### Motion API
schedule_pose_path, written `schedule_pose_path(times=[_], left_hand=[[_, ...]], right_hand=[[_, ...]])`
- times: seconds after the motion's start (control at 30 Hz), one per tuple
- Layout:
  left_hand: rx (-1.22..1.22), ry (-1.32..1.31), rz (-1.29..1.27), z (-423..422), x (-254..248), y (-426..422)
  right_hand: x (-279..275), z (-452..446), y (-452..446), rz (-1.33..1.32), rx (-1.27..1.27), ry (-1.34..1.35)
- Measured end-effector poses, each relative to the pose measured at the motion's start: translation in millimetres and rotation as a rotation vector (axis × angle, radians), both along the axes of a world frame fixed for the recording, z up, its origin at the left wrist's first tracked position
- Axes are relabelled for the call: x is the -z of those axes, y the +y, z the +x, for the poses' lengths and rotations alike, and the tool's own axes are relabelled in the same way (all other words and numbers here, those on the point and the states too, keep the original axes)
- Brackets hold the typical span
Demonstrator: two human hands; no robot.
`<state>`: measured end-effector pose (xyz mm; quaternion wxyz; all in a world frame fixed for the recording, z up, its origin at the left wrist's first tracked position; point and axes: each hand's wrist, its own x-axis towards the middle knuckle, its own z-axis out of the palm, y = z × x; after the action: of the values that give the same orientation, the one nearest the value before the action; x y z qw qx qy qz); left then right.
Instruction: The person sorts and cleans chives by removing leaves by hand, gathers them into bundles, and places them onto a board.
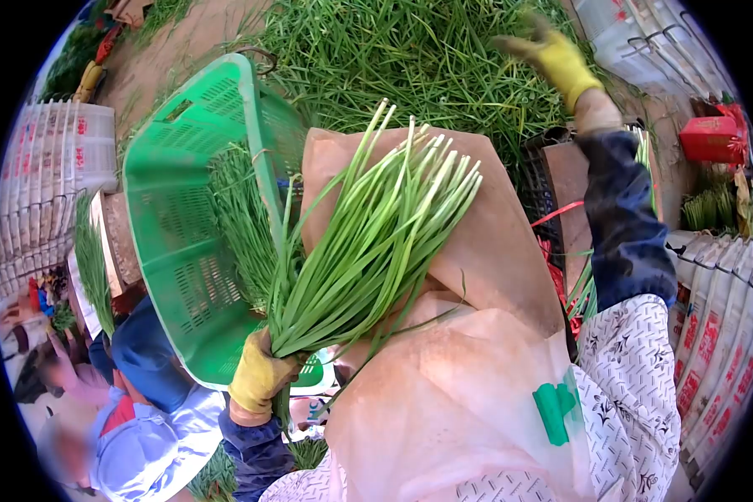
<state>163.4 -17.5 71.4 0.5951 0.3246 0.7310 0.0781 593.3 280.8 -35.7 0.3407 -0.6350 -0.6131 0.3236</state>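
Note:
My left hand [262, 374], in a yellow glove, is closed around the leafy end of a bunch of garlic chives [368, 243]. The pale cut ends fan out toward the upper right, over the brown apron sheet [510, 243] on my lap. My right hand [552, 57], also gloved in yellow, is stretched out at the upper right with its fingers apart and somewhat blurred. It is over the edge of a large heap of loose chives [410, 58], and I see nothing in it.
A green plastic basket [163, 209] stands tilted at my left, with more chives [243, 226] inside. White crates [67, 146] are stacked at left and right. A co-worker in a pale blue cap [138, 448] sits at the lower left. A red box [711, 138] lies at far right.

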Motion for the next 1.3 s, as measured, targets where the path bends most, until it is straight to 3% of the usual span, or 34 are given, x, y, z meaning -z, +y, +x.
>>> schedule_pose_path(times=[0.03, 0.07, 0.1, 0.13, 0.17, 0.23, 0.27, 0.37, 0.43, 0.5, 0.57, 0.63, 0.67, 0.7, 0.73, 0.77, 0.8, 0.83, 0.9, 1.03, 1.1, 1.17, 1.23, 1.3], left_hand=[[0.020, 0.019, 0.057, 3.3, 0.4, 0.7], [0.039, 0.039, 0.113, 5.6, 1.1, 0.5], [0.044, 0.039, 0.105, 5.2, 2.1, 0.5], [0.080, 0.057, 0.107, 3.3, 3.2, 0.7], [0.113, 0.077, 0.108, 1.4, 3.5, 0.3], [0.124, 0.093, 0.097, -1.4, 2.0, -1.6], [0.061, 0.106, 0.058, -3.1, 2.6, -1.6], [0.004, 0.124, 0.030, -7.3, 8.4, -3.4], [0.128, 0.049, 0.161, -9.3, 11.5, -5.0], [0.099, 0.056, 0.107, -8.3, 2.5, -0.9], [0.224, 0.088, 0.200, -11.7, 3.4, -1.3], [0.245, 0.130, 0.242, -7.6, 4.2, 2.1], [0.321, 0.137, 0.346, -15.1, 11.5, 0.6], [0.341, 0.162, 0.273, -18.5, 11.3, 2.8], [0.407, 0.143, 0.264, -16.3, 6.1, 9.7], [0.459, 0.204, 0.256, -15.3, 2.8, 14.6], [0.470, 0.278, 0.126, -3.7, -18.1, 28.8], [0.524, 0.245, 0.253, -12.0, -15.9, 30.5], [0.662, 0.304, 0.401, -15.8, -27.6, 44.1], [0.781, 0.324, 0.543, -8.4, -57.6, 85.8], [0.900, 0.437, 0.657, -7.5, -62.1, 109.7], [0.853, 0.388, 0.901, -2.3, -83.8, 131.8], [0.869, 0.648, 1.057, 22.1, -135.4, 138.3], [0.937, 0.844, 1.122, 54.6, -158.8, 135.0]], right_hand=[[-10.9, -24.9, -15.8, -0.228, -0.273, 0.229], [-29.4, -56.8, -46.6, -0.295, -0.378, 0.223], [-15.6, -76.4, -61.8, -0.390, -0.560, 0.489], [-32.3, -103.6, -83.5, -0.320, -0.580, 0.188], [-33.5, -117.4, -98.5, -0.171, -0.608, 0.149], [-53.2, -114.0, -91.8, -0.595, -0.587, 0.342], [-43.0, -111.2, -88.8, -0.407, -0.626, 0.410], [-42.7, -90.8, -85.4, -0.387, -0.674, 0.318], [-25.9, -66.1, -74.4, -0.483, -0.437, 0.608], [2.3, -18.2, -44.7, -0.314, 0.039, 0.633], [10.3, 16.3, -22.2, -0.120, 0.054, -0.354], [-3.7, -13.3, -53.1, 0.348, -0.205, -0.294], [-22.1, -40.0, -73.4, 0.422, -0.414, -0.180], [-33.0, -59.5, -85.9, 0.462, -0.664, -0.099], [-28.3, -74.3, -98.8, 0.385, -0.800, -0.104], [-26.0, -86.5, -109.0, 0.021, -0.899, -0.136], [-15.9, -92.4, -115.9, 0.146, -0.919, -0.137], [-6.5, -95.0, -116.1, -0.174, -0.914, 0.025], [-9.6, -92.4, -117.5, -0.333, -0.825, 0.264], [-27.8, -71.9, -109.5, -0.474, -0.742, 0.392], [-24.6, -54.4, -102.0, -0.392, -0.602, 0.471], [-16.8, -26.1, -86.8, -0.324, -0.380, 0.606], [14.9, 8.3, -59.2, -0.264, -0.012, 0.444], [27.2, 31.9, -42.1, -0.077, 0.197, 0.343]])
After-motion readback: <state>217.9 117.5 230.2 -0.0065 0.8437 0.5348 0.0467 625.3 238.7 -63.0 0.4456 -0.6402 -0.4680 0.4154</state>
